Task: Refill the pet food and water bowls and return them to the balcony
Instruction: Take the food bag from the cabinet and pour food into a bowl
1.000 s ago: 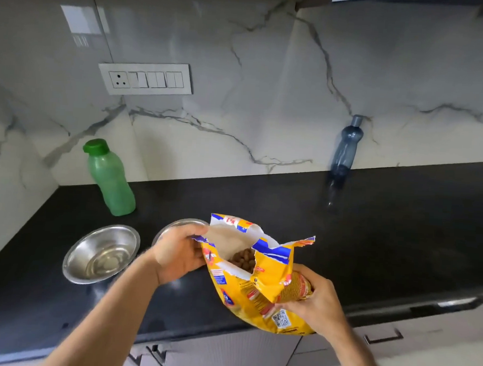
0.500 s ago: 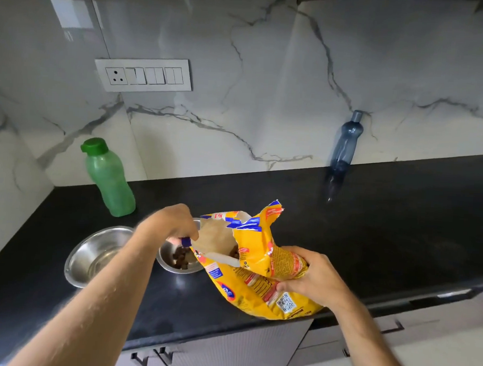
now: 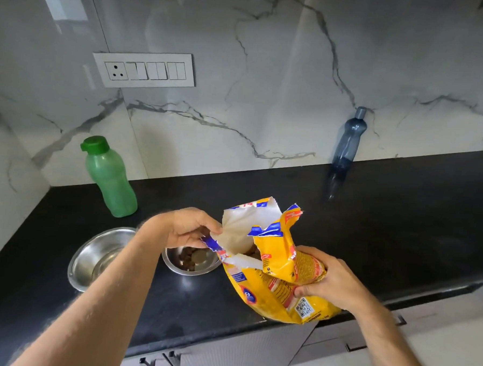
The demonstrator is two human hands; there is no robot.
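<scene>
A yellow pet food bag [image 3: 274,288] stands on the black counter near its front edge, its torn top open and brown kibble showing inside. My right hand [image 3: 333,280] grips the bag's right side. My left hand [image 3: 187,227] pinches the torn left flap of the opening, just above a small steel bowl [image 3: 191,261] that holds some brown kibble. A larger steel bowl [image 3: 96,256] sits to the left, partly hidden by my left forearm; it looks to hold no kibble.
A green bottle [image 3: 109,178] stands at the back left of the black counter [image 3: 400,219]. A dark blue bottle [image 3: 349,138] stands against the marble wall at the right. A switch panel [image 3: 145,70] is on the wall. Drawer fronts lie below the counter edge.
Kibble has appeared in the small bowl. The bag was tipped left toward the bowl and now stands more upright, and my left hand has shifted to its torn flap.
</scene>
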